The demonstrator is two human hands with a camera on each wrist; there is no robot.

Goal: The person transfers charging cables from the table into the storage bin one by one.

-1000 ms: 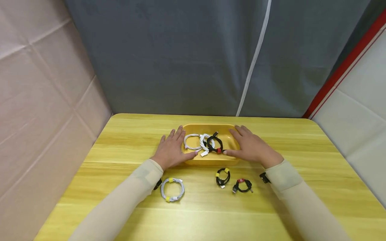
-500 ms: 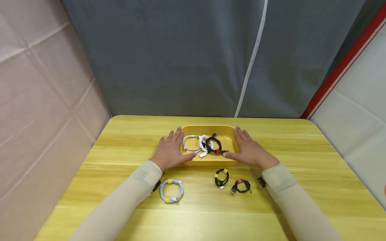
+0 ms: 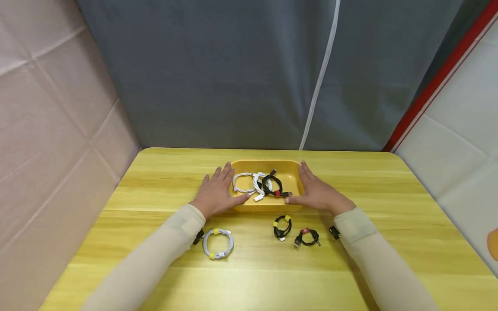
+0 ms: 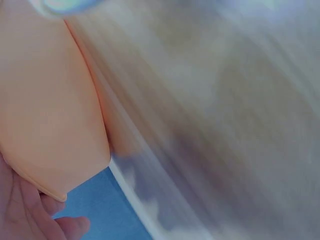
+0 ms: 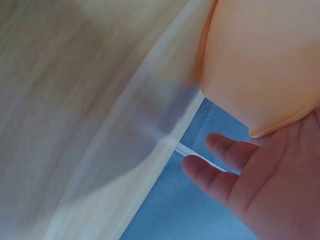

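Table (image 3: 369, 181) first: your tray (image 3: 288, 169) sat mid-table, left hand (image 3: 215, 194) and right hand (image 3: 317, 194) flat against its ends, fingers straight, thumbs on the near rim. Two cable coils (image 3: 258, 185) lay inside it; three (image 3: 282, 226) waited on the table before it, so I judge you under halfway. Both wrist views were blurred.

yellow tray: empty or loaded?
Loaded. The yellow tray holds two coiled white cables and a coiled black cable with a red tie; three more coils lie outside it on the table.
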